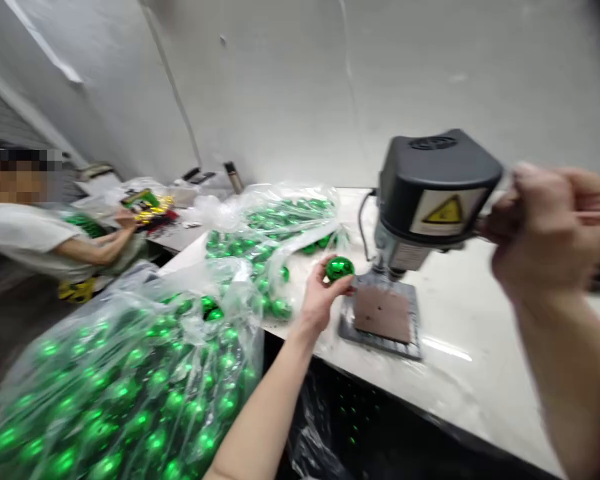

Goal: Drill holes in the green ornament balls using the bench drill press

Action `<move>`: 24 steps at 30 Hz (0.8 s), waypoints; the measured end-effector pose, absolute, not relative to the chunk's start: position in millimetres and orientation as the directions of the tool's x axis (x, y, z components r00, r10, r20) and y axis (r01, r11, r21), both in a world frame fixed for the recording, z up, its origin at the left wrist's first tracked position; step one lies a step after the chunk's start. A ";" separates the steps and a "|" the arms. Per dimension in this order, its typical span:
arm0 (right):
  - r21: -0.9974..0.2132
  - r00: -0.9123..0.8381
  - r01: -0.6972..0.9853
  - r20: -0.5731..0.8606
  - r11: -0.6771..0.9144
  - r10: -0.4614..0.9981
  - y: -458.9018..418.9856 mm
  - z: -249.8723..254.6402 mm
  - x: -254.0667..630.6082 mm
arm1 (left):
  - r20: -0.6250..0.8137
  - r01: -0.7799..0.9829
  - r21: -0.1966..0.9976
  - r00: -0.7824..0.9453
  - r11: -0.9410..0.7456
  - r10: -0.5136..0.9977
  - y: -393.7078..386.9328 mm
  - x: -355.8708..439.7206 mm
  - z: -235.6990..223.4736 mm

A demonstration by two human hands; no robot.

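My left hand (321, 298) pinches a shiny green ball (339, 268) and holds it just left of the base plate (383, 316) of a small black bench drill press (433, 188). My right hand (547, 230) is raised at the right of the machine's head, fingers curled round its thin lever handle; the hand is blurred. A clear plastic bag (275, 240) full of green balls lies on the white table (460, 320) behind my left hand.
A second large clear bag of green balls (115, 380) sits at the lower left, off the table edge. Another person in a white shirt (35, 240) works at a cluttered table far left. A black cable (363, 220) runs behind the machine.
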State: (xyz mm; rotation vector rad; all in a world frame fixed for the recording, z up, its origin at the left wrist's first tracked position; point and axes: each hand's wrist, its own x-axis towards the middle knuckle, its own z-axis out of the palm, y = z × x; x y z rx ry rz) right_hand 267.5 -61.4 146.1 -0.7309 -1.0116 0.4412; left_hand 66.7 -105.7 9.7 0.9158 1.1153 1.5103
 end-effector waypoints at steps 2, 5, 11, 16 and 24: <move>-0.654 0.428 -0.054 0.667 0.754 0.609 -61.2 145.4 274.6 | -0.073 -0.316 0.949 -0.152 0.021 0.986 -111.3 70.5 2.9; -0.642 0.378 -0.081 0.688 0.763 0.619 -55.8 143.6 275.2 | -0.118 -0.328 0.940 -0.062 0.092 0.991 -109.8 72.8 -11.9; -0.640 0.353 -0.060 0.704 0.766 0.616 -53.4 143.4 274.5 | -0.116 -0.432 0.898 -0.044 0.086 0.992 -102.9 71.2 -20.7; -0.614 0.365 -0.051 0.723 0.788 0.587 -49.0 143.0 274.9 | -0.104 -0.366 0.925 0.001 0.097 0.995 -98.8 69.6 -20.0; -0.661 0.347 0.088 0.722 0.745 0.599 -45.0 142.6 275.6 | 0.055 0.071 0.996 -0.126 -0.046 0.991 -94.7 89.9 -45.1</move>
